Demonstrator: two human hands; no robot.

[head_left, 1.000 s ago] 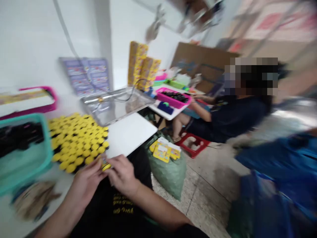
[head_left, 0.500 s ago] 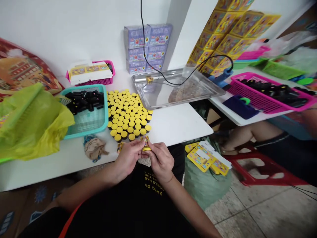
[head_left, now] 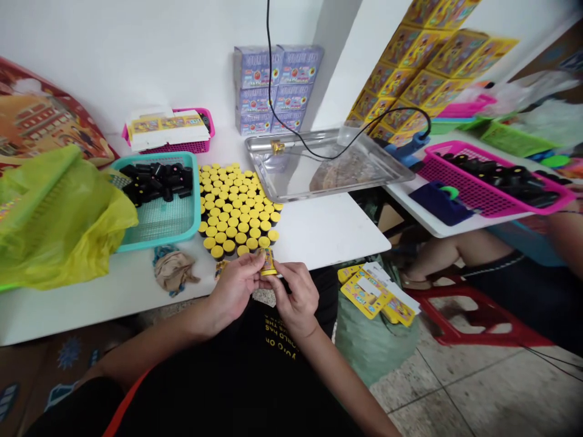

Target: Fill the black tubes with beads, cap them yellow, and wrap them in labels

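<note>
Between both hands, just off the table's front edge, is a small jar (head_left: 268, 262) with a yellow lid and a printed wrap. My left hand (head_left: 237, 282) is closed, its thumb and fingers pinching the jar from the left. From the right, my right hand (head_left: 296, 294) grips the same jar near its yellow end, fingers curled. A dense group of black jars with yellow lids (head_left: 237, 209) stands upright on the table right beyond my hands. Beside my left hand, a small printed piece (head_left: 221, 268) lies at the table edge, partly hidden.
Left of the jars sits a turquoise basket (head_left: 157, 233) of black pieces, near a yellow plastic bag (head_left: 68, 224) and a crumpled cloth (head_left: 173, 271). A metal tray (head_left: 319, 188) lies behind. Yellow cards (head_left: 364, 294) rest at lower right; a co-worker's leg (head_left: 460, 249) is farther right.
The jar stands a little more upright and more of its printed side shows between my fingers. Both hands keep their grip. The camera view has shifted slightly.
</note>
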